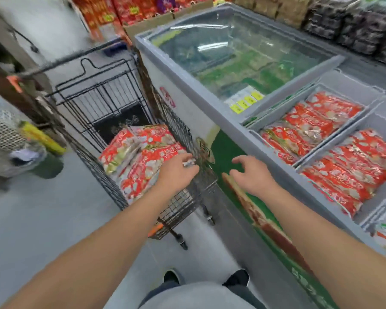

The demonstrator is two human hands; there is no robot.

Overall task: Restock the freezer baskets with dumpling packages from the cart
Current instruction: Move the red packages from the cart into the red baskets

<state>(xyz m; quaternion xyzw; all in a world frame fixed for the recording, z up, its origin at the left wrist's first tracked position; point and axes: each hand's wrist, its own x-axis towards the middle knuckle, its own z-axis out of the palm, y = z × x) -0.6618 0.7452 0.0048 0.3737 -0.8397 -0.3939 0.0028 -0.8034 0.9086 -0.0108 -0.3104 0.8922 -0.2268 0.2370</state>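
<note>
Left hand (176, 172) loose-fingered over cart's dumpling packages (143, 159); right hand (252, 175) spread, holding nothing.

Red boxes (120, 10) with yellow labels are stacked at the far end of the aisle, behind a brown carton (147, 25). Shelves at the upper right hold dark packets (352, 25) and tan packets (274, 7) in rows. At the left edge stands a pale mesh bag (2, 132) with a yellow pack (42, 139) beside it (the print is too blurred to read). The floor (31, 219) is plain grey, and two dark shoes (239, 278) show at the bottom
</note>
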